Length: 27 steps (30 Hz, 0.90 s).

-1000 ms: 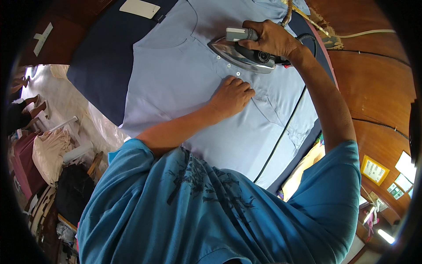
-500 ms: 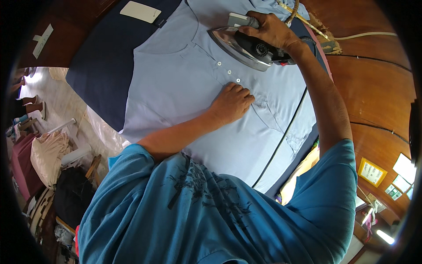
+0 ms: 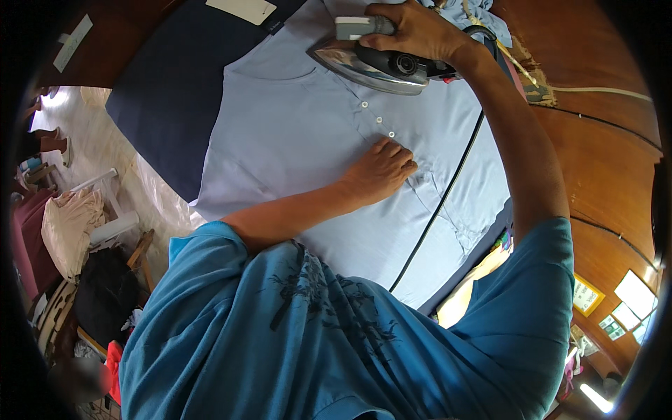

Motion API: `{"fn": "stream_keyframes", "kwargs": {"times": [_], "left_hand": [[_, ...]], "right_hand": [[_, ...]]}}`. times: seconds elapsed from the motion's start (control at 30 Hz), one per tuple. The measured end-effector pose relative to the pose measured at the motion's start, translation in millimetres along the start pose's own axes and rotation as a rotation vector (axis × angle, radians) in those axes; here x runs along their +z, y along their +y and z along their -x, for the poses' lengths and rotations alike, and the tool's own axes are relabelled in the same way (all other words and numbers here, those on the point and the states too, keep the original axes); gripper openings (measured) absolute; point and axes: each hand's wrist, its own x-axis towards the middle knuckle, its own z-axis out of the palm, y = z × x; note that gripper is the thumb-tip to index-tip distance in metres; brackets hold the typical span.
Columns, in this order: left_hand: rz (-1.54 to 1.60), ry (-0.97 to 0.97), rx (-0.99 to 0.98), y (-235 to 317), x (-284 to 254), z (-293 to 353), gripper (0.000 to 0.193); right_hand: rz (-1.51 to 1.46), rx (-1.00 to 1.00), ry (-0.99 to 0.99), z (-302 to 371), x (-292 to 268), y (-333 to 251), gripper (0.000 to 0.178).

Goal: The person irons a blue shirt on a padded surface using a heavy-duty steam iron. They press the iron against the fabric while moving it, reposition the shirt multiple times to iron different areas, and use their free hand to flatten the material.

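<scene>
A light blue shirt [image 3: 280, 126] with a buttoned placket lies spread over a dark navy cloth [image 3: 164, 105]. My right hand [image 3: 420, 31] is wrapped round the handle of a clothes iron [image 3: 378, 66]. The iron rests on the shirt, its tip pointing left near the neckline, and a black cord [image 3: 441, 203] trails from it down across the fabric. Just below the lowest visible white button [image 3: 392, 134], my left hand [image 3: 383, 168] presses on the shirt, fingers curled closed on the placket. What lies beneath those fingers is hidden.
A pale tag [image 3: 241, 10] lies on the navy cloth at the far left. Brown wooden panelling [image 3: 602, 161] stands on the right, with cables along it. Piled clothes [image 3: 73, 227] and a white plastic chair [image 3: 115, 224] are on the left. Yellow cloth [image 3: 476, 283] shows beside my right sleeve.
The iron has slid left along the shirt toward the neckline and turned a little. My left hand stays on the placket below the buttons. The whole view has shifted slightly.
</scene>
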Motion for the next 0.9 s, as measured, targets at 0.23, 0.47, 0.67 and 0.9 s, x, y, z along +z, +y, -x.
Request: {"fn": "stream_keyframes", "kwargs": {"times": [0.23,0.47,0.67,0.9], "left_hand": [[0.021,-0.064,0.003,0,-4,-2,0.018],[0.069,-0.051,-0.021,2,0,0,0.02],[0.044,0.021,-0.003,0,6,0,0.018],[0.098,0.006,-0.081,13,15,-3,0.017]], "right_hand": [[0.119,-0.144,0.008,9,20,2,0.048],[0.21,-0.193,-0.029,-2,23,-29,0.05],[0.112,-0.329,-0.04,-30,13,-42,0.044],[0.098,-0.303,0.038,-30,21,-43,0.042]]}}
